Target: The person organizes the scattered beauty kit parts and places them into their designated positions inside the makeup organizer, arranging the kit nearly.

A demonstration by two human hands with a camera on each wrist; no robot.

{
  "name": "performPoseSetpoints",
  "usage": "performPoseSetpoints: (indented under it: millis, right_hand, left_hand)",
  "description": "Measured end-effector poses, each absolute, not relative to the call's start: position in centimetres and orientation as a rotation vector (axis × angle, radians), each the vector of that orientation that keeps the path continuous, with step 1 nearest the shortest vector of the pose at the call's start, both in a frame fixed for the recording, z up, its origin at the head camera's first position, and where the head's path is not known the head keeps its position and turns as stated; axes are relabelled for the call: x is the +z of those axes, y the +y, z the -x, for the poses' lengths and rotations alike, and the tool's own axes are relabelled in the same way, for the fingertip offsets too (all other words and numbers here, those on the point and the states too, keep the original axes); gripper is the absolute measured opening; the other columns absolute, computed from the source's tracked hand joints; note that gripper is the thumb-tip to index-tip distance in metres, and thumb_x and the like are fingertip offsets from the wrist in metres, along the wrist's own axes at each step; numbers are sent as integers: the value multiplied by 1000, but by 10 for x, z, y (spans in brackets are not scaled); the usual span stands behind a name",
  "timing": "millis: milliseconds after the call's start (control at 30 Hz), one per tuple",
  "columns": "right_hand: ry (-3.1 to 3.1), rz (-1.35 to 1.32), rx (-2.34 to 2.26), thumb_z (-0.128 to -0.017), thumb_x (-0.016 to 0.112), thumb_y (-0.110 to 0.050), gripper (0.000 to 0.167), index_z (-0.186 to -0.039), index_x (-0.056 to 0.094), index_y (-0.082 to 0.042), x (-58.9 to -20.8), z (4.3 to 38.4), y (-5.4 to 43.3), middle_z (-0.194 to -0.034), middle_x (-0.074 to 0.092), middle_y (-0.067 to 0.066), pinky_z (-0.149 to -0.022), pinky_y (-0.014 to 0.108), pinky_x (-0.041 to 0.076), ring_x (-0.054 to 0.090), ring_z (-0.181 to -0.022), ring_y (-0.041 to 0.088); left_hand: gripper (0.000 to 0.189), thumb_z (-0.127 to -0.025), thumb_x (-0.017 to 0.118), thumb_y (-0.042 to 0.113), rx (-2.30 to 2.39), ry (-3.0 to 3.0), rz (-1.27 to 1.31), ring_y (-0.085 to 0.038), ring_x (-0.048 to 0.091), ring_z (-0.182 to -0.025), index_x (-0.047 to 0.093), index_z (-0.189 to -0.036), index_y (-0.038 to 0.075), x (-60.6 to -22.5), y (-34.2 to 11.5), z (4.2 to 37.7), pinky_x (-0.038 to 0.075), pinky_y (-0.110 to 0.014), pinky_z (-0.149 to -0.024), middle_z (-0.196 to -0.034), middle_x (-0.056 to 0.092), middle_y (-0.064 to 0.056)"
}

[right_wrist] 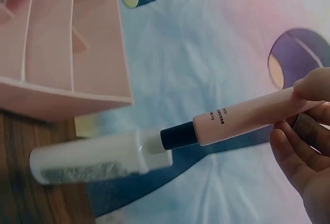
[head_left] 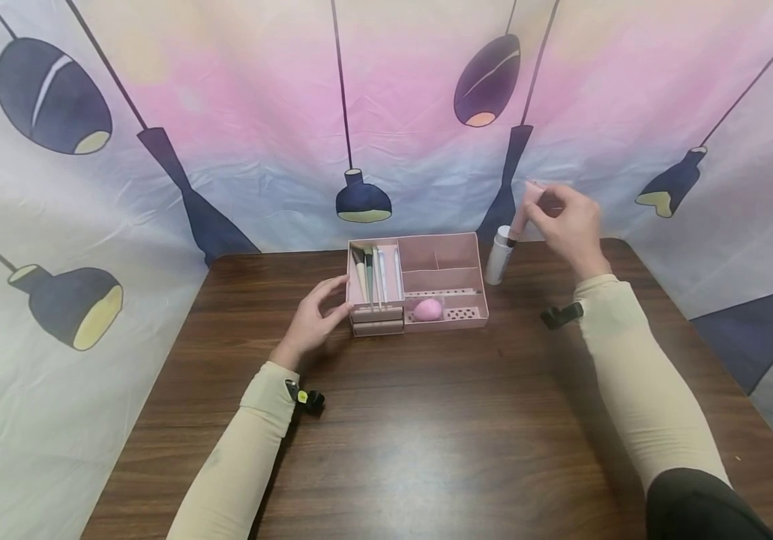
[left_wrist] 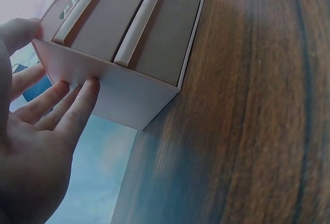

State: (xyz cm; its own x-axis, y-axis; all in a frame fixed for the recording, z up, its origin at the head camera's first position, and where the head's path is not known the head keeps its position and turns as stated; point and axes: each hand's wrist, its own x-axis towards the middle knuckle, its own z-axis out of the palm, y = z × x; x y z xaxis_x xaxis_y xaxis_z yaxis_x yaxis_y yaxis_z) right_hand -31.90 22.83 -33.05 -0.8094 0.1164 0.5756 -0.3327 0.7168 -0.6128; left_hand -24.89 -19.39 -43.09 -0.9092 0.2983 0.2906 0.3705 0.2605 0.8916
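Note:
My right hand [head_left: 571,229] pinches the end of a pink cosmetic tube [right_wrist: 240,116], its black cap [right_wrist: 179,136] pointing down. In the head view the tube hangs beside a white bottle [head_left: 498,259], with the cap overlapping the bottle's top. That bottle stands at the right of a pink desk organizer [head_left: 437,244]. On the organizer's left side, the fingers of my left hand [head_left: 312,319] touch the outer wall [left_wrist: 126,92], fairly straight, with the thumb near the front corner. Makeup brushes [head_left: 369,274] lie in its left top section, above two small drawers [head_left: 378,322].
A pink makeup sponge [head_left: 428,309] sits in the organizer's front compartment. Its rear right compartments [head_left: 420,255] are divided by thin walls. Brown wood-grain table [head_left: 420,435] extends in front, and a cloth backdrop [head_left: 258,150] printed with lamps hangs right behind the table.

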Motion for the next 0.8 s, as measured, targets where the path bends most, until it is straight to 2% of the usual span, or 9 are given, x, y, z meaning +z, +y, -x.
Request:
performPoseSetpoints:
  millis: [100,200,267,367,467,633,800]
  right_hand:
    - [-2308,-188,1018,-87,69,-29,31,-108,73,-7,-326,319,219,-98,74,15,-71,3,49,51,-72,-18]
    - [-2308,-205,1046,-87,69,-26,29,-107,73,-6,-323,320,208,-97,74,14,-72,5,50,51,-72,-19]
    - [-2310,-219,1067,-87,69,-26,28,-108,73,-8,-320,322,200,-97,74,12,-74,9,54,58,-74,-12]
    - [-2300,-258,1103,-87,70,-25,31,-113,72,-8,-318,324,187,-98,74,12,-79,24,60,68,-81,7]
    - [-2306,-287,1086,-87,71,-27,35,-116,71,-8,-317,326,175,-98,74,13,-80,34,60,70,-84,22]
    - [-2316,-336,1092,-87,71,-26,35,-116,70,-7,-321,330,156,-96,73,14,-75,33,56,69,-83,25]
    - [-2340,-382,1194,-88,71,-25,35,-118,69,-6,-324,333,140,-100,73,15,-83,37,61,72,-90,28]
  left_hand:
    - [53,-94,63,6,-1749,-2456,647,-42,43,-132,43,-141,-7,-431,-195,249,42,-61,-106,-143,42,-27]
    - [53,-94,63,6,-1740,-2465,648,-42,43,-132,43,-141,-7,-430,-196,249,42,-61,-107,-143,42,-26]
    - [52,-94,63,6,-1736,-2464,649,-43,43,-132,43,-141,-7,-429,-196,249,41,-62,-107,-143,42,-27]
    - [52,-94,63,6,-1735,-2462,641,-43,43,-131,44,-141,-6,-429,-196,249,41,-62,-107,-143,43,-26]
    - [53,-94,63,7,-1741,-2468,632,-44,43,-132,44,-142,-5,-429,-196,249,41,-62,-107,-143,43,-26]
    - [53,-94,63,7,-1746,-2466,635,-43,43,-132,44,-142,-5,-431,-195,250,41,-62,-108,-143,43,-25]
    - [52,-94,63,6,-1753,-2446,652,-43,43,-132,44,-141,-6,-433,-195,250,39,-63,-108,-143,43,-25]
